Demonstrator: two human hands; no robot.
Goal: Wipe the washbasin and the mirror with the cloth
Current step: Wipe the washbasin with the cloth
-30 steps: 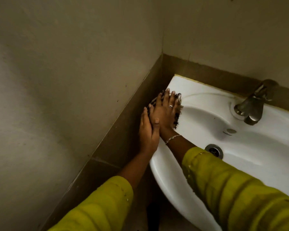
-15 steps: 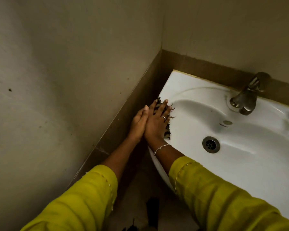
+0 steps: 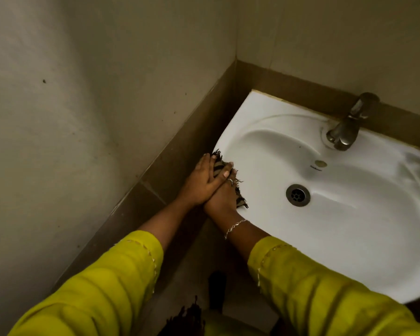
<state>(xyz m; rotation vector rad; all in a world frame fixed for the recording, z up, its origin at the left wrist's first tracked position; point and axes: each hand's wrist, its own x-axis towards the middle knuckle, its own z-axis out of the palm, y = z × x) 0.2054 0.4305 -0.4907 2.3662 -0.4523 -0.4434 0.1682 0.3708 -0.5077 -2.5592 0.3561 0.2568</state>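
A white washbasin (image 3: 272, 122) is fixed in the wall corner, with a metal tap (image 3: 347, 127) at its back and a round drain (image 3: 298, 195) in the bowl. A dark striped, frayed cloth (image 3: 220, 166) lies on the basin's left rim. My right hand (image 3: 224, 198), with a ring and a bracelet, presses on the cloth. My left hand (image 3: 204, 180) lies over the right hand and the cloth's outer side, fingers flat. Most of the cloth is hidden under both hands. No mirror is in view.
Beige walls meet in a corner behind the basin, with a brown tile band (image 3: 180, 151) along them close to the basin's left rim. Below the basin a dark object (image 3: 217, 289) stands on the floor. Yellow sleeves (image 3: 107, 287) cover both forearms.
Both hands have slid the cloth along the left rim from the back corner toward the front. My left hand has moved from beside the right hand onto it.
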